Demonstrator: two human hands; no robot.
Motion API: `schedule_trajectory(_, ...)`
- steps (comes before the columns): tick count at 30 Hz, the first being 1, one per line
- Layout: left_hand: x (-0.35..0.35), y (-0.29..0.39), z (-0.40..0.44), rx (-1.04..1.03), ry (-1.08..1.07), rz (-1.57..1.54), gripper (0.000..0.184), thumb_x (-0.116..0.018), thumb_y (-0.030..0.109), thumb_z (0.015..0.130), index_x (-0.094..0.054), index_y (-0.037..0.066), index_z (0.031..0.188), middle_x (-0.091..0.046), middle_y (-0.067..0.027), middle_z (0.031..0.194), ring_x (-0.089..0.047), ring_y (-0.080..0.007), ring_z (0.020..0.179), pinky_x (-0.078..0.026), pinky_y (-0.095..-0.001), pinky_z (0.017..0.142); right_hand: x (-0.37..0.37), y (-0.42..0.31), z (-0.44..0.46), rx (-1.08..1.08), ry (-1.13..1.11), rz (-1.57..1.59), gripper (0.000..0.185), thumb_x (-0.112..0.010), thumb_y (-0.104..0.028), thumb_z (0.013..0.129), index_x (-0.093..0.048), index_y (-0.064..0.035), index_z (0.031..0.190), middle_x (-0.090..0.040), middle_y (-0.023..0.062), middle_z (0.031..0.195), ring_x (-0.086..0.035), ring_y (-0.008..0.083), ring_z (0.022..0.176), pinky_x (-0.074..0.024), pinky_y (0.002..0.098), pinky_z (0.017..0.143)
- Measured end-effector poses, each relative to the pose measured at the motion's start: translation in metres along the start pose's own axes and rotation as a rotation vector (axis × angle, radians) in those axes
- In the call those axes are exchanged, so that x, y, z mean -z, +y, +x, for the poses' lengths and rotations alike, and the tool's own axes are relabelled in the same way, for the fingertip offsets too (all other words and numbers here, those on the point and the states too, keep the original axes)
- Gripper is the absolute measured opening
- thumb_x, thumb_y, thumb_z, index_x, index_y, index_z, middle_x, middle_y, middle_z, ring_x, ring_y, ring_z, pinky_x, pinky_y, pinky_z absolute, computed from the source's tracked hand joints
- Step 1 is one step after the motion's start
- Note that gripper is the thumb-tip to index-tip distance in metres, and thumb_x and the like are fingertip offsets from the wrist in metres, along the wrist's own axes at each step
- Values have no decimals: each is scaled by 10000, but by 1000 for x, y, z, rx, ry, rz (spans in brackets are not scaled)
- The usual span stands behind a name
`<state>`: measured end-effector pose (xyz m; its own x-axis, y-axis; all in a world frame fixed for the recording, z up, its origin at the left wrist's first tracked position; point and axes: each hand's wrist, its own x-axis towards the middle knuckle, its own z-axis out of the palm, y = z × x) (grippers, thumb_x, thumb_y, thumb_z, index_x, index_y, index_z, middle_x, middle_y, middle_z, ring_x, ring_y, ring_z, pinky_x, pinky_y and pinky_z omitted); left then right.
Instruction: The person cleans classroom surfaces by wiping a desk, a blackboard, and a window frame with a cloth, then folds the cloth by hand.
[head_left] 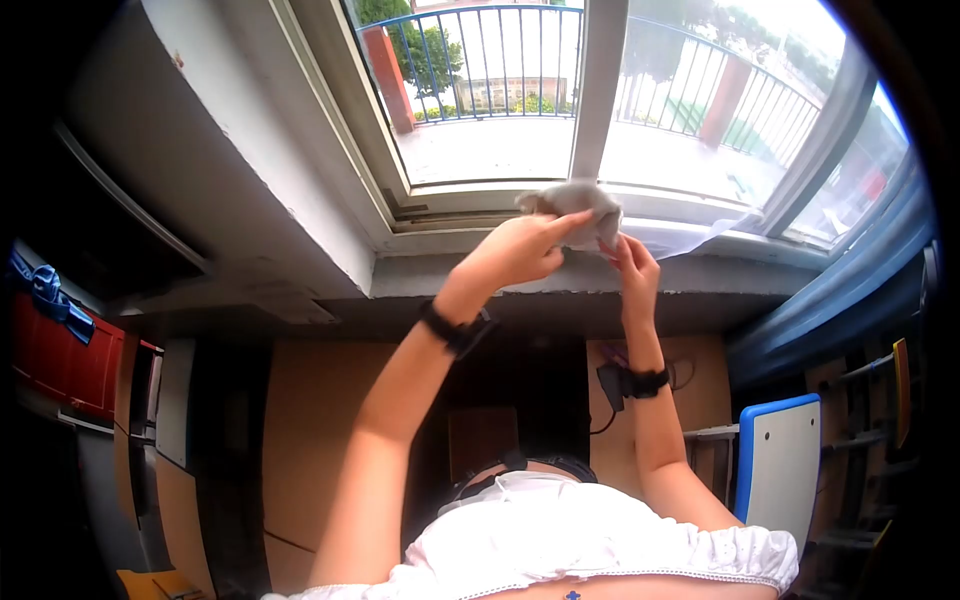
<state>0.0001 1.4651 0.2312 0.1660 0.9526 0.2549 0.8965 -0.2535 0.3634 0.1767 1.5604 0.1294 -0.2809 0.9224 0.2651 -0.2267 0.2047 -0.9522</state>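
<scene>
A crumpled grey-white cloth (592, 205) is bunched up at the lower window frame, in front of the upright bar between two panes. My left hand (515, 248) is at the cloth's left side, its index finger stretched across it and the other fingers curled. My right hand (634, 265) pinches the cloth's lower right edge between thumb and fingers. Thin white sheer material (685, 238) lies along the sill just right of the cloth.
Window panes look out on a railing (500, 60). A blue curtain (830, 300) hangs at right. Below are wooden desktops (330, 430), a blue-edged white chair back (785, 460) and a dark device with a cord (610, 385).
</scene>
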Motion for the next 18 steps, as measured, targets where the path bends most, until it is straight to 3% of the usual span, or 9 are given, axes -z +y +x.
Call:
schedule_trajectory(1, 20, 4, -14, 113, -193, -94, 533, -554, 58, 782, -512, 127, 1309, -655, -141, 989, -626, -301, 987, -488, -390, 882, 6, -4, -4, 31, 33, -31, 239, -609, -133, 908, -613, 33, 1080, -647, 25, 879, -580, 89, 814, -438, 216, 720)
schedule_trajectory(3, 41, -13, -41, -130, -87, -104, 349, -546, 64, 826, -608, 60, 1169, -676, -149, 846, -664, -283, 782, -521, -360, 764, 14, -13, -13, 58, 26, -100, 182, -619, -135, 902, -636, 17, 1000, -624, -1, 798, -537, 56, 730, -413, 191, 651)
schedule_trajectory(5, 83, -3, -69, 17, -149, -212, 250, -547, 83, 847, -644, 27, 1070, -673, -161, 910, -658, -285, 807, -511, -361, 766, 16, -23, -28, 37, -50, -175, 141, -627, -129, 896, -638, 2, 949, -594, -17, 754, -486, 31, 683, -382, 168, 602)
schedule_trajectory(7, 105, -3, -103, 45, -159, -194, 238, -532, 106, 833, -660, 27, 1018, -676, -161, 858, -659, -287, 767, -511, -362, 727, 10, -34, -47, 46, -130, -167, 97, -629, -96, 888, -630, -4, 920, -596, -26, 795, -478, 3, 678, -359, 150, 576)
schedule_trajectory(10, 100, 9, -164, 220, -256, -106, 218, -535, 136, 806, -676, 28, 931, -672, -171, 829, -655, -312, 768, -517, -380, 712, 3, -40, -70, 30, -233, -164, 90, -625, -70, 885, -633, -1, 942, -600, -33, 853, -468, -9, 671, -353, 146, 576)
schedule_trajectory(12, 51, 13, -216, 406, -489, -82, 249, -522, 185, 789, -685, 54, 925, -674, -160, 836, -651, -322, 770, -519, -403, 716, 3, -40, -85, -30, -261, -142, 97, -626, -67, 885, -637, 0, 954, -600, -36, 850, -467, -8, 669, -353, 145, 578)
schedule_trajectory(14, -6, 22, -265, 573, -702, -193, 334, -510, 177, 769, -676, 33, 1021, -678, -186, 917, -653, -334, 860, -514, -394, 808, 0, -37, -93, -75, -258, -120, 102, -626, -64, 885, -641, 2, 962, -595, -43, 837, -457, -10, 661, -346, 144, 579)
schedule_trajectory(18, -192, -5, -438, 883, -952, -503, 415, -543, 195, 782, -630, 60, 1165, -626, -174, 1168, -606, -304, 1055, -481, -381, 892, -2, -17, -104, -116, -294, -134, 109, -632, -71, 884, -638, 13, 951, -592, -34, 796, -471, -1, 669, -365, 151, 596)
